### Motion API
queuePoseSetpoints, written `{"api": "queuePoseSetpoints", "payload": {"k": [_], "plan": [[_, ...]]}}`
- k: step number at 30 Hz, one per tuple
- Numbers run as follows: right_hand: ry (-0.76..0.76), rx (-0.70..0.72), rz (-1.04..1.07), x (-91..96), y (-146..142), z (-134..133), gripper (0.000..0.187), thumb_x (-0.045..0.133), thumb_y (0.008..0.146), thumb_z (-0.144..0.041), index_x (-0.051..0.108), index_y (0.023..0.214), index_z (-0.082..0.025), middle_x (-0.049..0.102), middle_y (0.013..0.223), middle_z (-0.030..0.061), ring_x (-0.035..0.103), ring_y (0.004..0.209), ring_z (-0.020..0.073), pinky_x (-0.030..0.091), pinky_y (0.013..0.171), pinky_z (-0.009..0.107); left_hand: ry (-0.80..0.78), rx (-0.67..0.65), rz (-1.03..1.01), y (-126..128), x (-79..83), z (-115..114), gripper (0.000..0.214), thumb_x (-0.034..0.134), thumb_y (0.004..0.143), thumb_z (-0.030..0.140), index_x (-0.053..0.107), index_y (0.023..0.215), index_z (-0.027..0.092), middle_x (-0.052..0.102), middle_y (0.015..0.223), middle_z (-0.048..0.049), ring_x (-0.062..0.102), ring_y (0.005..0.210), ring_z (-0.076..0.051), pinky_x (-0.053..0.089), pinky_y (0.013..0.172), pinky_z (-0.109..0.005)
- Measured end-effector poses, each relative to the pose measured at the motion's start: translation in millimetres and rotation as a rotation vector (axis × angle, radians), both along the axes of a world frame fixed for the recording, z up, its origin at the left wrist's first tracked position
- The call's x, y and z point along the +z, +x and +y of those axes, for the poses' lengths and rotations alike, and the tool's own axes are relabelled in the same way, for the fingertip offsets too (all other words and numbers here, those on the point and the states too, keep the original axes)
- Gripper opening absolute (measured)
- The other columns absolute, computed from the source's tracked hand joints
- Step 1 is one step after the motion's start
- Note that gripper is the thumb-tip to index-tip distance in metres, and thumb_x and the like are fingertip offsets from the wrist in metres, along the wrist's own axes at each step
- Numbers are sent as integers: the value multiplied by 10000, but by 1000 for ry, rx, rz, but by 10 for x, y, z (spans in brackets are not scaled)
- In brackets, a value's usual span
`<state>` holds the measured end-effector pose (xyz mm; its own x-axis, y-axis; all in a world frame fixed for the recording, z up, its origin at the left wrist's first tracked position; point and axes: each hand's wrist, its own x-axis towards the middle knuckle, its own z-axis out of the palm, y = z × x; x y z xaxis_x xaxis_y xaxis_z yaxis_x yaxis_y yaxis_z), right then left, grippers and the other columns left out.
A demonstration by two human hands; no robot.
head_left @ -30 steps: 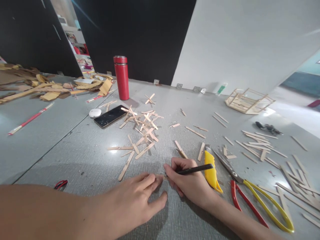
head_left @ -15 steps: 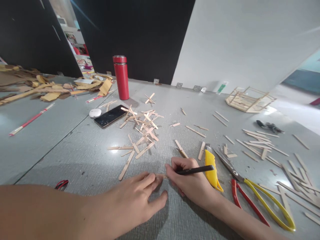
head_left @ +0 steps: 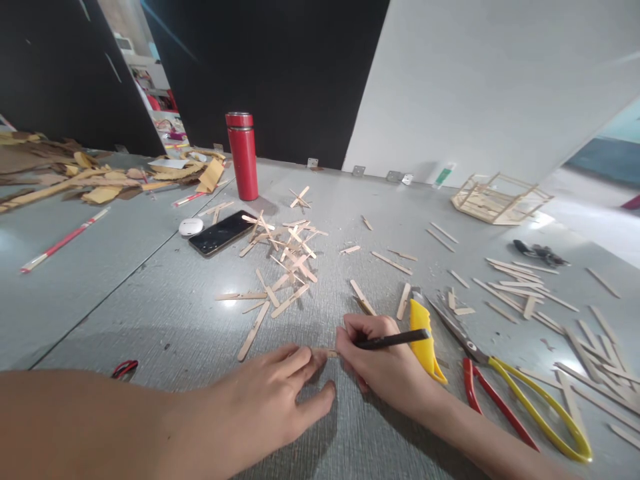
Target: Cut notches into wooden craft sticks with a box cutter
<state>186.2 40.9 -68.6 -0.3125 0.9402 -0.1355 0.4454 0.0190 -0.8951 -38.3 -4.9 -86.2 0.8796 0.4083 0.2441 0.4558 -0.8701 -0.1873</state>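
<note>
A short length of wooden craft stick (head_left: 331,353) lies flat on the table, mostly covered by fingers. My left hand (head_left: 280,393) presses its fingertips down on this stick, the thumb held apart from it. Just to the right, my right hand (head_left: 377,357) grips a black pen (head_left: 395,340) in a writing hold, its far end pointing right. The fingers hide the pen's tip, close by the stick's right end. Beyond my right hand lie a craft stick (head_left: 362,297) and a yellow-handled utility knife (head_left: 423,337).
Notched craft sticks (head_left: 295,253) pile up ahead, against a phone (head_left: 223,233) and a white earbud case (head_left: 191,227). Behind stands a red flask (head_left: 243,160). On the right are scissors (head_left: 545,400) with red and yellow handles, loose sticks (head_left: 520,287) and a stick frame (head_left: 500,200).
My right hand and the pen have shifted slightly right, uncovering a little more of the stick's end. My left hand stays in place on the stick.
</note>
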Motion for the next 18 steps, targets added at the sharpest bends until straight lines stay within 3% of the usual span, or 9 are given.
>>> {"api": "queuePoseSetpoints", "payload": {"k": [11, 18], "plan": [[-78, 0, 85, -103, 13, 11, 428, 659, 930, -397, 443, 603, -225, 515, 455, -76, 445, 298, 55, 301, 316, 162, 13, 10, 31, 2, 18, -16, 490, 718, 859, 289, 574, 1296, 117, 638, 1335, -223, 605, 1208, -313, 479, 1023, -383], [-77, -12, 74, -109, 1, 4, 426, 661, 936, -398, 450, 609, -225, 521, 459, -76, 430, 302, 53, 283, 311, 162, 11, 20, 57, -8, 61, -5, 440, 675, 883, 238, 564, 1294, 128, 634, 1342, -219, 613, 1194, -310, 500, 1004, -381]]}}
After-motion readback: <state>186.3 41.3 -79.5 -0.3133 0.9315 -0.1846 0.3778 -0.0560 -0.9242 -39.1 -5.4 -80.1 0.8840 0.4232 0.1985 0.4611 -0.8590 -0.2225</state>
